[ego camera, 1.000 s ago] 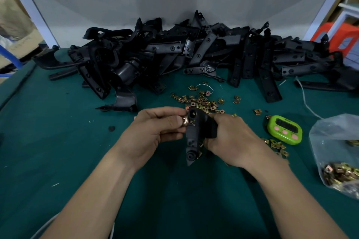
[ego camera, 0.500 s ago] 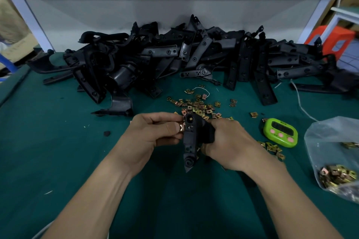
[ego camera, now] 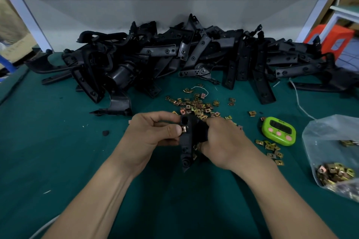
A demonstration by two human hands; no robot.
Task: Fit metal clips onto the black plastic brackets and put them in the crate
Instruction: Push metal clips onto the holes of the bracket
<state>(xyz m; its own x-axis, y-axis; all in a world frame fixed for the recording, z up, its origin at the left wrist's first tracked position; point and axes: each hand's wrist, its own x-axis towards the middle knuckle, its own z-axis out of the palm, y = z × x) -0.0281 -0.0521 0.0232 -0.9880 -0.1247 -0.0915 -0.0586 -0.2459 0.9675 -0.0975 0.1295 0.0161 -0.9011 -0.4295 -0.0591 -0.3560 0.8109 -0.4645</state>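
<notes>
**Brass-coloured clip going onto a black bracket**

Over the middle of the green bench (ego camera: 58, 141), the left hand (ego camera: 153, 134) is pinching a metal clip (ego camera: 184, 128) between thumb and curled fingers, holding it against the side of an upright black bracket (ego camera: 189, 141). The right hand (ego camera: 221, 141) is gripping that bracket, fingers wrapped round it. Behind, loose clips (ego camera: 196, 105) are lying scattered, and a bracket heap (ego camera: 174, 60) is sitting along the back edge. Near the right edge, a green timer (ego camera: 278, 131) and a clear bag (ego camera: 334, 141) of clips are resting.
</notes>
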